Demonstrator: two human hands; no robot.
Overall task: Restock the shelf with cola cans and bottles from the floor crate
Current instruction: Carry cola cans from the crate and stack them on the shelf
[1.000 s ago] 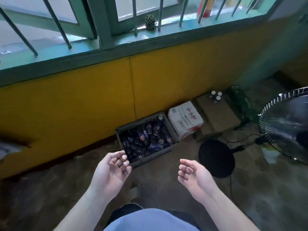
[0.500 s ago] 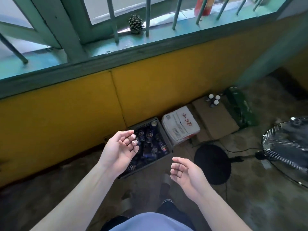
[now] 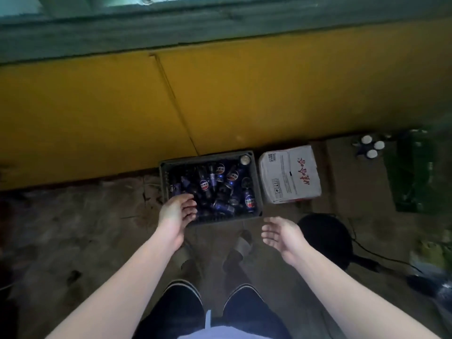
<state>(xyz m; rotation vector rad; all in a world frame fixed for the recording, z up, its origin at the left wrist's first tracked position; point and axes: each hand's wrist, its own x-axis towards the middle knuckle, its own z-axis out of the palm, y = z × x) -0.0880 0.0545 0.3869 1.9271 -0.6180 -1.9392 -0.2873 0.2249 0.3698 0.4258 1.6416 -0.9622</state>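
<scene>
A dark plastic crate (image 3: 258,182) stands on the floor against the yellow wall, filled with several blue cola cans and bottles (image 3: 221,185) lying loosely. My left hand (image 3: 177,212) reaches over the crate's near left corner, fingers relaxed and pointing toward the cans, holding nothing. Just in front of the crate's near right corner, my right hand (image 3: 281,234) hovers palm up with loosely spread fingers, apart from the crate and empty. No shelf is in view.
A white cardboard box (image 3: 289,177) sits right of the crate, then a brown carton (image 3: 354,182) with three white-capped bottles (image 3: 371,146) and a green crate (image 3: 415,172). A black round fan base (image 3: 325,237) with cable lies at right. My shoes stand below.
The view has tilted down and closer to the crate. Both hands have moved forward and down; the left now reaches over the crate's near left corner.
</scene>
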